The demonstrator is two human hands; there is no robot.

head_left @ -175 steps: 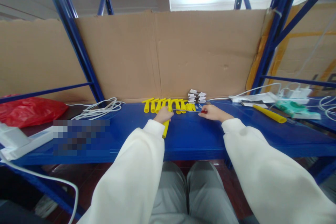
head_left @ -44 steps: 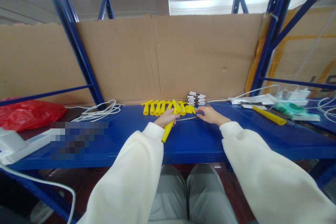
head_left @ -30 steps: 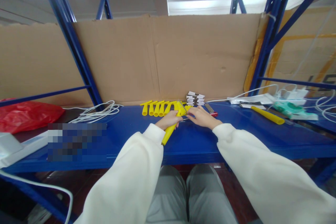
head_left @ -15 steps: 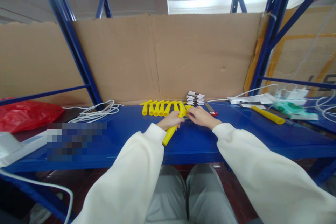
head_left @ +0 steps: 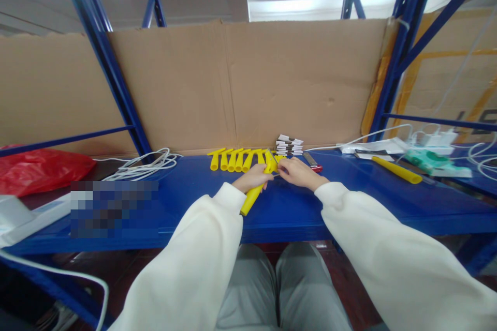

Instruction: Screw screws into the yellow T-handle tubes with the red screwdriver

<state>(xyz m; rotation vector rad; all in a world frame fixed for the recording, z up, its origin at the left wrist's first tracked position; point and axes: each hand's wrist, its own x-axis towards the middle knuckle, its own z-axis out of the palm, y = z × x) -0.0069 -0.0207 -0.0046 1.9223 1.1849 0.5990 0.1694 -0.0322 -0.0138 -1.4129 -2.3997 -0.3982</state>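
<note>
My left hand (head_left: 251, 178) is wrapped round the handle of a yellow scraper (head_left: 252, 199), whose head points away from me and whose handle end comes toward the table's front edge. Beside that head, my right hand (head_left: 297, 171) is closed with its fingertips pinched together. A thin metallic piece shows just under those fingers, but its kind is hidden. Behind my left hand, several yellow T-shaped pieces (head_left: 232, 161) with hollow round ends lie in a row. A small stack of white-and-dark pieces (head_left: 289, 146) stands behind my right hand. Close to it lies a red and grey tool (head_left: 312, 162).
Another yellow handle (head_left: 396, 169) lies at the right, near a green and white packet (head_left: 437, 163) and white cables. A coiled white cable (head_left: 143, 166) and a red bag (head_left: 46, 166) are on the left. Cardboard (head_left: 248, 83) closes off the back between blue posts.
Both hands and the scraper keep nearly the same place and pose. Below the table at the far left, a blurred pale shape on the floor looks different.
</note>
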